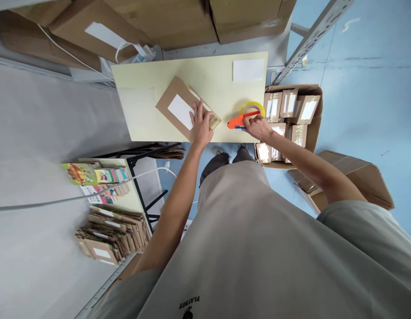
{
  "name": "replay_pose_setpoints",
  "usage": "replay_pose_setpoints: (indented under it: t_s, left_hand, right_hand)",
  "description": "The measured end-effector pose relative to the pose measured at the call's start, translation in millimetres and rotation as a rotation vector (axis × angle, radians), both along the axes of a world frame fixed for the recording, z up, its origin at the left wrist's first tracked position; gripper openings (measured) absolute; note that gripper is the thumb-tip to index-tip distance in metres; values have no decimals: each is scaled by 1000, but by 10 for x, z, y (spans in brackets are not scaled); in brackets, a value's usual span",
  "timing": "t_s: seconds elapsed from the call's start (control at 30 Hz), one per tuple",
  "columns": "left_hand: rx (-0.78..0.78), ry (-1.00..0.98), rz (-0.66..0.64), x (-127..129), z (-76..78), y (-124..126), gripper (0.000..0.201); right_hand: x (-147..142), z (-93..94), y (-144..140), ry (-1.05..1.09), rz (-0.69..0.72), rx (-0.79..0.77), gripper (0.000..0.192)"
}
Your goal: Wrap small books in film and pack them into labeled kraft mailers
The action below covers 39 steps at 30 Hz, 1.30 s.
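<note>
A small brown cardboard box (170, 95) with a white label (180, 111) lies turned at an angle on the pale yellow table (205, 73). Clear tape shows along its right side. My left hand (202, 126) rests on the box's right part, fingers stretched over the edge of the label. To the right, my right hand (258, 127) is wrapped round an orange tape dispenser (237, 121) that carries a yellow-edged roll of tape (252, 106). The dispenser is apart from the box, above the table's right end.
A large open carton (319, 110) of labelled small boxes stands right of the table. Another open carton (368, 177) sits on the blue floor. Flattened cardboard (112, 235) and books (99, 175) are at left. Big boxes (172, 22) line the back shelf, beside a metal post (308, 46).
</note>
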<state>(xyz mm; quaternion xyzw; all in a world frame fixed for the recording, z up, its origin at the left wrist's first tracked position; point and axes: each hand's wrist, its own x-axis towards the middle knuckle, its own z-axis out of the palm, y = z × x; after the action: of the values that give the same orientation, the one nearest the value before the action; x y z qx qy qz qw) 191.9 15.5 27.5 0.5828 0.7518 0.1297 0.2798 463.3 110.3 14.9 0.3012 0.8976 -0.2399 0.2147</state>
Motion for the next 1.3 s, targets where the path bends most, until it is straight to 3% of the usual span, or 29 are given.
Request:
replay_pose_setpoints:
  t_s: [0.23,0.4,0.63,0.8,0.97,1.1,1.3]
  left_hand:
    - [-46,-59,54,43,47,36,60]
    - [-49,-110,83,82,157,51,62]
    - [-23,-136,67,81,248,29,51]
    - [10,-134,65,67,376,97,64]
    - [318,-190,-21,92,817,474,71]
    - [536,-199,-70,-112,1242,993,73]
    - [743,-239,-132,-641,1751,2051,88]
  right_hand:
    - [-466,19,273,44,-44,69,68]
    - [-602,67,306,36,-92,27,64]
    - [-820,301,590,-12,-326,63,64]
    - [-868,781,616,38,-493,87,63]
    - [-1088,1374,613,167,-639,140,66]
    - [-1402,1861,862,338,-684,294,75]
    - [-1999,2472,1689,414,-589,502,67]
